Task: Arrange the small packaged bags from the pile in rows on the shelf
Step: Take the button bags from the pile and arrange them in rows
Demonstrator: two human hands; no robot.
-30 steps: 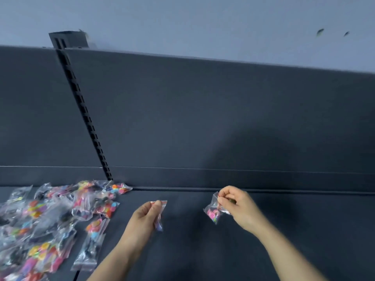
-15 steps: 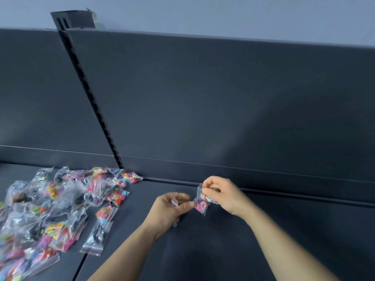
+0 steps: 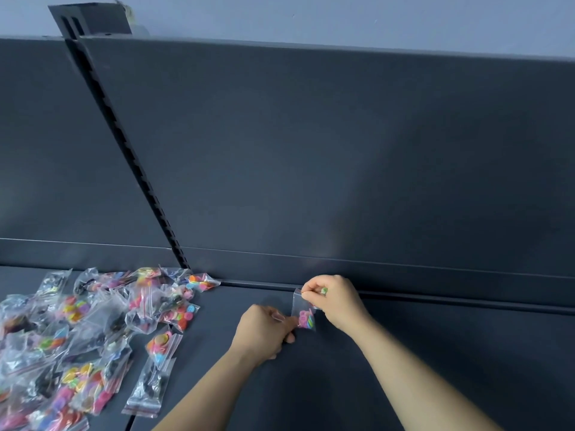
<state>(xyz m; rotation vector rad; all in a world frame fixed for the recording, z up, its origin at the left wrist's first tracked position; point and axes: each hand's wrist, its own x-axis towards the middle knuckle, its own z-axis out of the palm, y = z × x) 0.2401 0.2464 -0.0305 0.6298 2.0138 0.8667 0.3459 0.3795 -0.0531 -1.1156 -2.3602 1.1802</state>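
Observation:
A small clear bag with pink and coloured buttons stands upright on the dark shelf, close to the back lip. My right hand pinches its top edge. My left hand is curled just left of it, and its thumb and fingertips grip the bag's lower left corner. What else lies inside the left palm is hidden. The pile of bags lies spread over the shelf's left part, each bag clear with bright buttons inside.
The dark back panel rises behind the shelf, with a slotted upright left of centre. A seam between shelf boards runs at the bottom left. One long bag lies at the pile's right edge.
My hands have come together from apart and moved toward the back lip. The right hand's bag now stands upright on the shelf. The left hand's separate bag is out of sight.

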